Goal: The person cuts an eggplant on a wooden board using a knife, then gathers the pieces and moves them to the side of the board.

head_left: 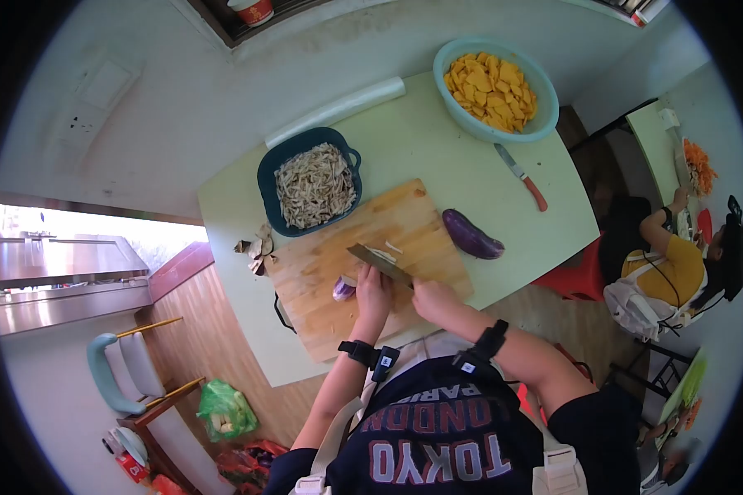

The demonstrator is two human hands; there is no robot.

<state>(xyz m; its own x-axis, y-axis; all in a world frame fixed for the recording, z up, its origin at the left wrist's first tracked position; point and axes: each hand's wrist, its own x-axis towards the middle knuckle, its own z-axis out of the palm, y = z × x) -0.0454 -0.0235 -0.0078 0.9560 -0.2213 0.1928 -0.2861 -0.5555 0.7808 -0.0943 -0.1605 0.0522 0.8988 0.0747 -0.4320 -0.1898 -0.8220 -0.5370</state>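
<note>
We see 2 containers on the pale green table [437, 148], both well beyond the hands. The dark blue dish [309, 179] with handles sits touching the far left corner of the cutting board [338, 289] and is filled with thin pale strips. The light blue bowl [497, 89], farther off and to the right of the grip, holds orange-yellow cubes heaped almost to its rim.

Our left hand [372, 295] presses down on an eggplant piece [343, 287] lying on the board; the fingers are curled closed over it, so only its purple end with a pale cut face shows just to the left of the hand. Our right hand [434, 299] is wrapped shut around the handle of a cleaver [377, 262], whose broad dark blade slants up and left from the grip and stands right at the left hand's fingertips. A few pale cut strips lie on the board just beyond the blade.

A whole eggplant [473, 234], dark glossy purple, lies on the table just past the board's right edge. A knife with a red handle [522, 176] lies farther out, between that eggplant and the light blue bowl. Brownish scraps [258, 248] sit at the board's left edge, near the dish.
</note>
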